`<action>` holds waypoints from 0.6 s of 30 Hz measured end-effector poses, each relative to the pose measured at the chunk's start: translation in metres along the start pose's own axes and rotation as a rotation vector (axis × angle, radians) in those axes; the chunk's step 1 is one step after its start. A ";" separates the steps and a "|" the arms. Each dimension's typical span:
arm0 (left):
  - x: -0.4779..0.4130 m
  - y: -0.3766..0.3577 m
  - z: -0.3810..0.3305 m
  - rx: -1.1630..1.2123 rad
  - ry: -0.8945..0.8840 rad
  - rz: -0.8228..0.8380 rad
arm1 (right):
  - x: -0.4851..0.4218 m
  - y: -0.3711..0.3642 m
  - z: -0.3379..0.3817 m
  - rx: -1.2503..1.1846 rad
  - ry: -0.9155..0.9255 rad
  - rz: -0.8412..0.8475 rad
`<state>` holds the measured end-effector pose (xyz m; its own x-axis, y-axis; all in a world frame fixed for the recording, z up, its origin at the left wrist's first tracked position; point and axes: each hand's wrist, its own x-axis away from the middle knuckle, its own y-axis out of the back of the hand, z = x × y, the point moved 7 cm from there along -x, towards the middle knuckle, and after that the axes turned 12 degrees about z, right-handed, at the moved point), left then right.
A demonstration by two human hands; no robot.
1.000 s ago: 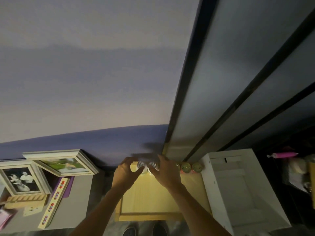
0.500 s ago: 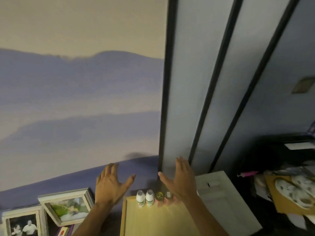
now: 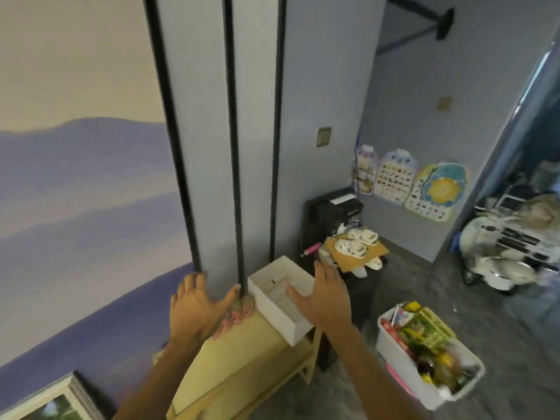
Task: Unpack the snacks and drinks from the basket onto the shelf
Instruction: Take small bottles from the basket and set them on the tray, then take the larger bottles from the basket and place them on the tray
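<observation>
Basket (image 3: pixel 394 350) sits aside; left hand (image 3: pixel 194 310), right hand (image 3: pixel 325 295) hover spread, seemingly above shelf (image 3: pixel 242 353).

The shelf (image 3: pixel 248 353) top lies bare toward its front, open to a reach from above. A white box (image 3: pixel 272 303) blocks its right end. Small items (image 3: pixel 238 313), perhaps cups, crowd the back edge against the wall (image 3: pixel 209 207). The basket (image 3: pixel 389 342) stands open-topped on the floor (image 3: pixel 327 398), well apart to the right.

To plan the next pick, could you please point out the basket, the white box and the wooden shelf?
basket (image 3: pixel 389 341), head view, on its white near wall.
white box (image 3: pixel 272 307), head view, on its outer side wall.
wooden shelf (image 3: pixel 242 356), head view, on its bare top.
</observation>
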<state>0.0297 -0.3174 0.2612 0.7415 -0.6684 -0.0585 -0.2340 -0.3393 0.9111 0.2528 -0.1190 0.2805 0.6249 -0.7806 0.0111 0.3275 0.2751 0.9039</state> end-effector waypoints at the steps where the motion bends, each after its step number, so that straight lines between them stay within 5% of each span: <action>1: 0.006 -0.006 -0.023 0.011 -0.038 0.024 | 0.013 0.011 -0.019 -0.003 -0.034 -0.013; 18: 0.120 -0.187 -0.374 -0.001 -0.374 0.345 | 0.190 0.133 -0.360 -0.025 -0.467 -0.164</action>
<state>0.3980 -0.0868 0.2362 0.3454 -0.9327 0.1037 -0.4243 -0.0567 0.9037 0.6709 -0.0287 0.2489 0.1812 -0.9813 0.0648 0.4154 0.1361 0.8994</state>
